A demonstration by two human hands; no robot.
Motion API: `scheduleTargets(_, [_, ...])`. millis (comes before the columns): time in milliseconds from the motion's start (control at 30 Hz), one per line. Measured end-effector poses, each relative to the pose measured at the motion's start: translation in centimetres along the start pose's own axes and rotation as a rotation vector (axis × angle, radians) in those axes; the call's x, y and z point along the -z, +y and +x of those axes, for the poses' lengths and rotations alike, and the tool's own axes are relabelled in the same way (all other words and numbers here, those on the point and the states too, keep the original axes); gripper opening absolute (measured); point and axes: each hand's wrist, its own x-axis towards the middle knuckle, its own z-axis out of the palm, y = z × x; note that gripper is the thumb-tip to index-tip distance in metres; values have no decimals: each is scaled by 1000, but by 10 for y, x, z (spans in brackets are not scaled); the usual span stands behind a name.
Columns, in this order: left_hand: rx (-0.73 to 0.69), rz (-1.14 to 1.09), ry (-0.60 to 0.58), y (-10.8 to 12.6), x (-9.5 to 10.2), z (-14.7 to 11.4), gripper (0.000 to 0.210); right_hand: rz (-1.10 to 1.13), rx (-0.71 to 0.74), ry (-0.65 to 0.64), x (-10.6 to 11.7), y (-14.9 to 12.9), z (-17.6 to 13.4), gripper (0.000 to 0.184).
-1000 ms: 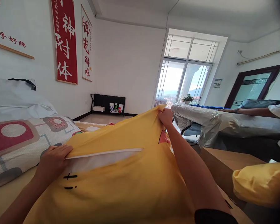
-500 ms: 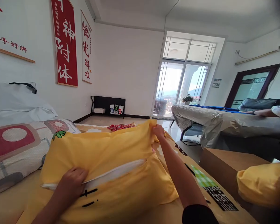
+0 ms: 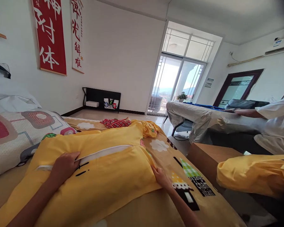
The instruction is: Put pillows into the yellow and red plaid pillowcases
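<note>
A stuffed yellow pillow [image 3: 109,170] lies on the bed in front of me, its case printed with small black marks and a green leafy patch at the far left corner. A long slit across the case shows a strip of white inner pillow [image 3: 106,152]. At the left end of that slit, my left hand [image 3: 65,164] is closed on the fabric edge. My right hand [image 3: 161,177] grips the right side edge of the same case, its fingertips partly hidden by the cloth.
The patterned bed sheet [image 3: 161,146] extends to the right. A patterned pillow [image 3: 38,132] lies left, a red plaid cloth [image 3: 115,123] beyond. On the right are a cardboard box [image 3: 203,154], another yellow bundle [image 3: 251,175], a plastic-covered table [image 3: 191,115] and a person's arm [image 3: 269,110].
My right hand has moved from the far right corner down to the right side edge. The case's right end lies flatter, and a bunched yellow cloth shows behind it. My view has shifted right.
</note>
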Motion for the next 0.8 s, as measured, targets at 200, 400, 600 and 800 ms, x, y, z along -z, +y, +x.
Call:
scheduleTargets(200, [180,97,121,-33,13,-5,30,-170,-93,42,6,-4,17,49])
scheduleTargets(400, [-13,-162,258,-21,-2,-24,26,-216,-91,-33,-15,-3,20,39])
scheduleTargets(600, [-11,-313,269,-24,-10,-38,33,-242,-51,62,7,-16,19,36])
scheduleTargets(800, [15,-230,298,-17,2,-30,33,-42,556,109,59,-101,26,54])
